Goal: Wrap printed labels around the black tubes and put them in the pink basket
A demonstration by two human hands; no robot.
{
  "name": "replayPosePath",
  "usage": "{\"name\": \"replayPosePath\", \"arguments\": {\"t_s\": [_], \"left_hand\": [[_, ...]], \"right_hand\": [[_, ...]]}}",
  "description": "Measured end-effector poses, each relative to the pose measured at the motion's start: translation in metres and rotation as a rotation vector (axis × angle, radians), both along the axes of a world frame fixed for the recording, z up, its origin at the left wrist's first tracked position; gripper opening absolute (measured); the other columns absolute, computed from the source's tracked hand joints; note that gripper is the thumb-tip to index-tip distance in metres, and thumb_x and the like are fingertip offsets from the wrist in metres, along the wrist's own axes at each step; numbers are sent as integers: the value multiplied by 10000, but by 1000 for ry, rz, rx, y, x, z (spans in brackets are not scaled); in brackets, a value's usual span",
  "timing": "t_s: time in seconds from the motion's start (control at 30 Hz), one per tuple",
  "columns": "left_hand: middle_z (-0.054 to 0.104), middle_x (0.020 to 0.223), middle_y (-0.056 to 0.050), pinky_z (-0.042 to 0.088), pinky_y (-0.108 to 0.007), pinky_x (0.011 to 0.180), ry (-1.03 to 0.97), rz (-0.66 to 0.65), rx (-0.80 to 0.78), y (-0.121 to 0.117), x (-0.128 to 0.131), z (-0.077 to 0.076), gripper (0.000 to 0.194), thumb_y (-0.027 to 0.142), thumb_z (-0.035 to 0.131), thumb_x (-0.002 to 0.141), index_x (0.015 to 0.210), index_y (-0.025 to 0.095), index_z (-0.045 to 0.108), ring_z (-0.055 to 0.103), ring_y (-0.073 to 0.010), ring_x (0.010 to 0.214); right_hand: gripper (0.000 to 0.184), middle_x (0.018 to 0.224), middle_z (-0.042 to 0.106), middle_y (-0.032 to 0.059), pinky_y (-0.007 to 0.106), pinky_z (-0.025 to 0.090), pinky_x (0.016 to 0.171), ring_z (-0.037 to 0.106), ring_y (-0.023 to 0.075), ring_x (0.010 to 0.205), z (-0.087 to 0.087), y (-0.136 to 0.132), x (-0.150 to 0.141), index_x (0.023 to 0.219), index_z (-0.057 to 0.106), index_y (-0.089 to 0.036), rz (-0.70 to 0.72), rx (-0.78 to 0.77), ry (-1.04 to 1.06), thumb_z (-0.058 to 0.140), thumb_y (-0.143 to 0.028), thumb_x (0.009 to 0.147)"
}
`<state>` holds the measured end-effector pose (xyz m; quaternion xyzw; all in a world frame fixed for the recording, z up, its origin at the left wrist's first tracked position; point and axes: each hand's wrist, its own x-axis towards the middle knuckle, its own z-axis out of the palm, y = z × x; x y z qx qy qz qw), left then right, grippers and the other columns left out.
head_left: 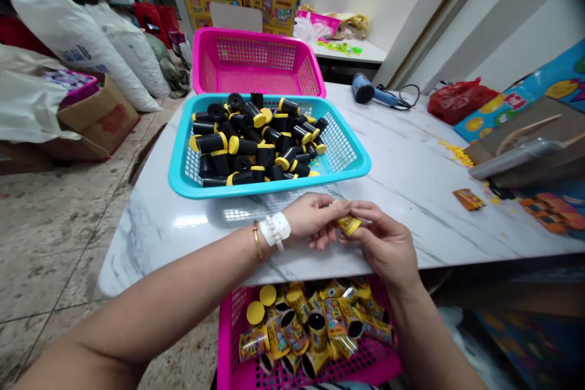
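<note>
My left hand [315,219] and my right hand [388,241] meet above the table's front edge. Both pinch a small yellow printed sleeve [349,225] between thumbs and fingers; the fingers cover much of it, and I cannot tell whether anything is inside. Just beyond them, a blue basket [269,189] holds many black cups [247,146] with yellow lids, lying in a heap. Below the hands, a pink basket [226,341] contains cups in yellow printed sleeves [295,332], some showing dark open ends. A couple of loose yellow lids [256,312] lie among them.
Behind the blue basket stands another pink basket [258,82]. A blue heat gun [372,92] with a cord lies at the table's back. To the right are a red plastic bag [459,100], a cardboard box [516,140] and a flat printed sleeve [468,199]. White sacks [86,42] lean at left.
</note>
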<state>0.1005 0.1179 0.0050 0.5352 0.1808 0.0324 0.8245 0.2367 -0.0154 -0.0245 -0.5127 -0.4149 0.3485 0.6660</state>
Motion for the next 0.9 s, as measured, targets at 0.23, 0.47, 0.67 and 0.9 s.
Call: {"name": "replayPosePath", "arguments": {"t_s": [0.23,0.47,0.67,0.9], "left_hand": [[600,513,-1,302,-162,314,43,-73,-106,-3,-1,6,540,617,534,930,731,124,632,490,-62,321],[575,505,31,288,-155,317,-11,15,-135,1,-1,5,435,542,693,862,731,135,611,470,-49,323],[575,475,31,265,-149,295,78,-42,-152,-1,-2,8,437,484,594,957,718,118,619,443,-37,286],[622,492,-2,346,-157,312,81,-147,-205,-2,-3,9,505,593,686,851,697,115,637,522,-71,318]], "right_hand": [[95,926,578,-15,246,597,455,651,86,551,-1,-4,-5,816,768,-269,-74,143,11,823,-204,775],[157,990,564,1,276,623,496,658,100,614,-4,-1,-5,937,777,-288,-61,87,-49,789,-204,805],[147,940,550,-4,280,644,537,681,112,657,-2,-6,-6,914,760,-282,-80,133,-120,756,-160,832],[169,946,559,13,269,647,600,665,122,754,2,-12,-9,898,779,-283,-168,154,-241,745,-130,833]]}}
